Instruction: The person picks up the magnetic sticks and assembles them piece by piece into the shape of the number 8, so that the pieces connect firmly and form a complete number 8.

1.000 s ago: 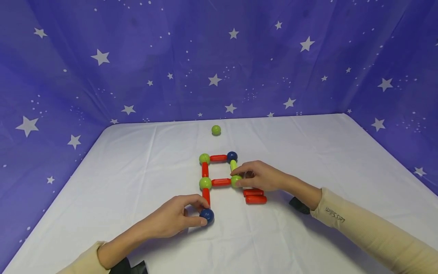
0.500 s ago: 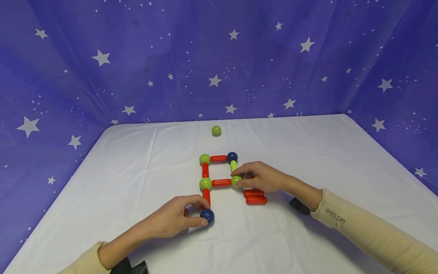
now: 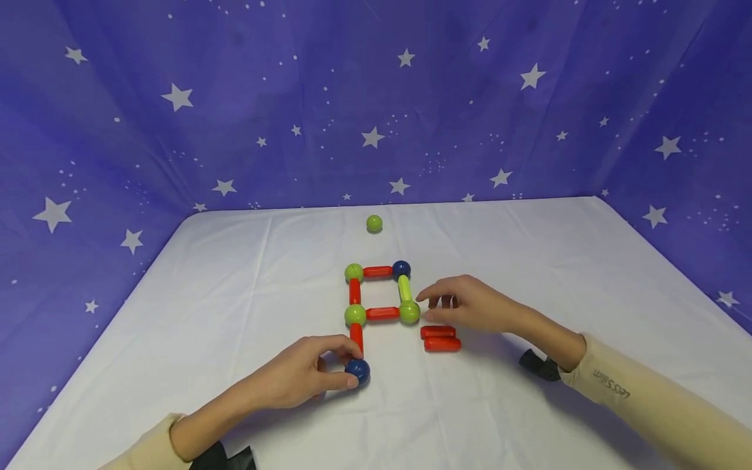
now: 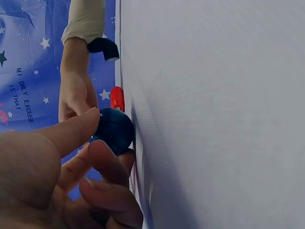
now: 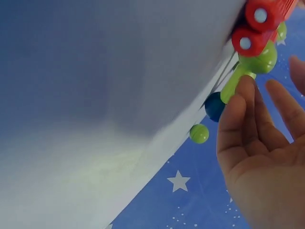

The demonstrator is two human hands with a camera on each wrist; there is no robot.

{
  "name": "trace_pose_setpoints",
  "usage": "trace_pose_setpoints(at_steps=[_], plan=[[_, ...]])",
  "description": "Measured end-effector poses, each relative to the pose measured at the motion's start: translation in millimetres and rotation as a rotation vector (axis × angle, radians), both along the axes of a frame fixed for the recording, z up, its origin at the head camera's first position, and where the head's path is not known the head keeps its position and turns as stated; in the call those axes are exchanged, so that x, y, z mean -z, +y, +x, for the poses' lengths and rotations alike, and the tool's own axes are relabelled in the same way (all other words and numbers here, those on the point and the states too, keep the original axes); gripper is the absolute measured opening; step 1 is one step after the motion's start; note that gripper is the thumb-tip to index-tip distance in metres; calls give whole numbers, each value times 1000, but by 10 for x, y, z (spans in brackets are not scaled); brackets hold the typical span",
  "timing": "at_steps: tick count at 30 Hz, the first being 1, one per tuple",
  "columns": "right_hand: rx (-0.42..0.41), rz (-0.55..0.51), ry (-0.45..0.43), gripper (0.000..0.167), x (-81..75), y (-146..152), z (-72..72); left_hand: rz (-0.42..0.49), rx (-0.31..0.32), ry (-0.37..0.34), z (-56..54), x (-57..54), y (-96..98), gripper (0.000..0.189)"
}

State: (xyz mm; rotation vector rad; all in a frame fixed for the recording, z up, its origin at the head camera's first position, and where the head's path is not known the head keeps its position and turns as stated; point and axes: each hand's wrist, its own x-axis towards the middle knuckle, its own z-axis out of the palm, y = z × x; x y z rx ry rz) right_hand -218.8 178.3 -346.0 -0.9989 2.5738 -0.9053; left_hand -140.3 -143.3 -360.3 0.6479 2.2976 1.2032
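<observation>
My left hand (image 3: 302, 372) pinches a dark blue ball (image 3: 358, 372) between thumb and fingers, at the near end of a red rod (image 3: 356, 339). That rod runs up to a green ball (image 3: 355, 316), a corner of a square lying on the table. Red rods form three sides of the square; a lime rod (image 3: 405, 289) forms the right one. Another blue ball (image 3: 401, 269) sits at its far right corner. Just right of the near right green ball (image 3: 409, 312), my right hand (image 3: 472, 303) holds nothing, thumb and fingers apart.
Two loose red rods (image 3: 442, 344) lie side by side below the right hand. A single green ball (image 3: 374, 224) rests near the back of the white-covered table (image 3: 264, 261). Behind rises a purple star-patterned curtain (image 3: 329, 98).
My right hand has let go of the near right green ball and drawn back a little to the right. The left hand stays on its blue ball.
</observation>
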Motion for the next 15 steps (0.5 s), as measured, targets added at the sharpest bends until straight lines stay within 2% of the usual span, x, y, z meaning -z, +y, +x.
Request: trace_pose_setpoints(at_steps=[9, 15], plan=[[-19, 16, 91, 21, -9, 189, 369, 3, -4, 18, 9, -5, 10, 25], [-2, 39, 85, 24, -31, 222, 492, -2, -17, 16, 20, 7, 8, 26]])
